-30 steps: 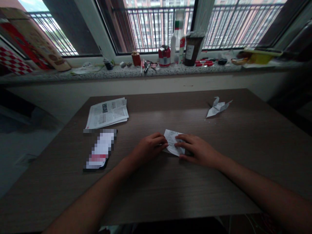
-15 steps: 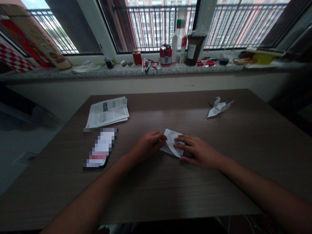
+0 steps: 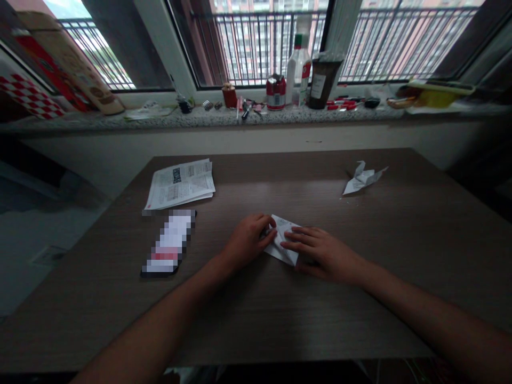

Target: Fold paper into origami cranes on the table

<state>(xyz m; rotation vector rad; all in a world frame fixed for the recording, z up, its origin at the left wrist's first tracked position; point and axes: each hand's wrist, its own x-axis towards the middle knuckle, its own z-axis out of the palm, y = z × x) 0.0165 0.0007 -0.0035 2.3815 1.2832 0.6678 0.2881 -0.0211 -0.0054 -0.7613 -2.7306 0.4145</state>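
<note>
basically, the folded paper (image 3: 285, 252) sits on the worktop (image 3: 280, 314), probably for firm backing; left hand (image 3: 252, 236) is curled, pinching its left side, while the right hand (image 3: 330, 255), loosely spread, likely steadies it.

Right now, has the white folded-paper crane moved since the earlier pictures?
No: the crane keeps its place against the far right corner of the brown wood-grain table; only the view shifted.

Brown table (image 3: 240, 314), printed sheets (image 3: 182, 184), phone (image 3: 170, 242) just nearer, folded paper (image 3: 283, 254) mid-table, paper crane (image 3: 361, 180) far right
</note>
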